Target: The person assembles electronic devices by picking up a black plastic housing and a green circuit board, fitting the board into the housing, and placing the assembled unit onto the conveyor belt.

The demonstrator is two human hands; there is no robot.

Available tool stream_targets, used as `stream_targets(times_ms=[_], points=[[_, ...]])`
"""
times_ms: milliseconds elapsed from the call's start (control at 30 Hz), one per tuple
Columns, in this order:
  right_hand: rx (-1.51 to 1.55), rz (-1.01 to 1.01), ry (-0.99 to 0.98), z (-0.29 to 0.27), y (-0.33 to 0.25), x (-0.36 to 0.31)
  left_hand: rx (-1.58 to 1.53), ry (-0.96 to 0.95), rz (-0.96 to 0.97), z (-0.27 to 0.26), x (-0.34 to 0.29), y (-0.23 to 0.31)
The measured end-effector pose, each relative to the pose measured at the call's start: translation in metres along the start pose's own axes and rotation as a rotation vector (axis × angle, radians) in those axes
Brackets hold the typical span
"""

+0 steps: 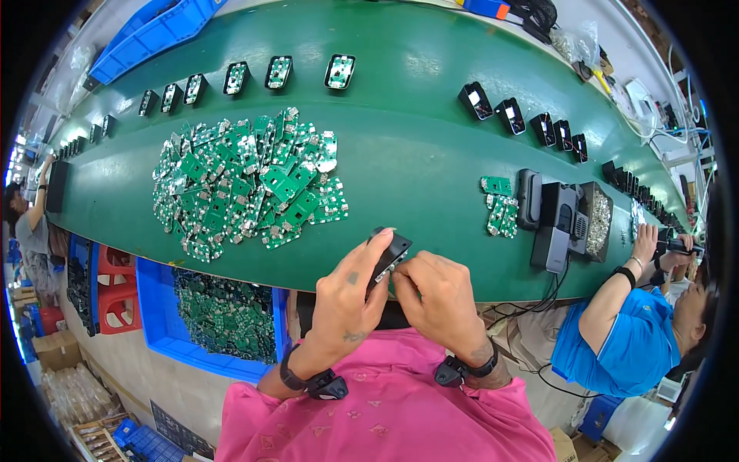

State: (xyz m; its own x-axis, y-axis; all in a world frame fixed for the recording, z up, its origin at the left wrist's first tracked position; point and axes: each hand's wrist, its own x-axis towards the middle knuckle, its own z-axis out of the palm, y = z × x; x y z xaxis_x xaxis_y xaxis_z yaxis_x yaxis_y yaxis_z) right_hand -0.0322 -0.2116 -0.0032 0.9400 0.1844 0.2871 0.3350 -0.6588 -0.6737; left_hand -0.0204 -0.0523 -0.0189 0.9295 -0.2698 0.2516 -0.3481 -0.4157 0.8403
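Observation:
My left hand (pixel 348 286) is closed around a small black plastic housing (pixel 396 248), tilted just above the near edge of the green table. A strip of circuit board and metal parts shows along the housing's open side. My right hand (pixel 440 296) has its fingers curled and pinched against that side. Whatever lies between those fingertips is hidden. Beyond my left hand a big heap of green circuit boards (pixel 239 181) covers the table. Several loose boards (pixel 502 214) lie to the right of my hands.
Black housings with boards (pixel 339 71) line the far left; other black housings (pixel 509 115) stand far right. A dark device (pixel 556 219) and a box of small parts (pixel 597 223) are at right. A blue bin (pixel 158 323) of boards sits below left. A co-worker (pixel 623 331) works at right.

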Motion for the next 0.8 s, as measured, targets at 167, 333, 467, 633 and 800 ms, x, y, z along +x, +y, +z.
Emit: stream_targets(times_ms=[167, 333, 467, 633, 800], points=[[-0.053, 0.007, -0.015, 0.007, 0.004, -0.003, -0.217, 0.019, -0.144, 0.010, -0.006, -0.020], [0.150, 0.387, 0.134, 0.008, 0.006, -0.005, -0.709, -0.065, -0.508, -0.002, 0.002, -0.021], [0.376, 0.538, -0.032, 0.017, 0.027, -0.012, -0.944, -0.184, -0.483, -0.002, 0.006, -0.024], [0.390, 0.382, 0.203, 0.022, 0.018, -0.018, -0.865, -0.248, -0.497, 0.000, 0.008, -0.026], [0.819, 0.501, 0.367, 0.025, 0.014, -0.023, -0.632, -0.165, -0.225, 0.009, 0.011, -0.031]])
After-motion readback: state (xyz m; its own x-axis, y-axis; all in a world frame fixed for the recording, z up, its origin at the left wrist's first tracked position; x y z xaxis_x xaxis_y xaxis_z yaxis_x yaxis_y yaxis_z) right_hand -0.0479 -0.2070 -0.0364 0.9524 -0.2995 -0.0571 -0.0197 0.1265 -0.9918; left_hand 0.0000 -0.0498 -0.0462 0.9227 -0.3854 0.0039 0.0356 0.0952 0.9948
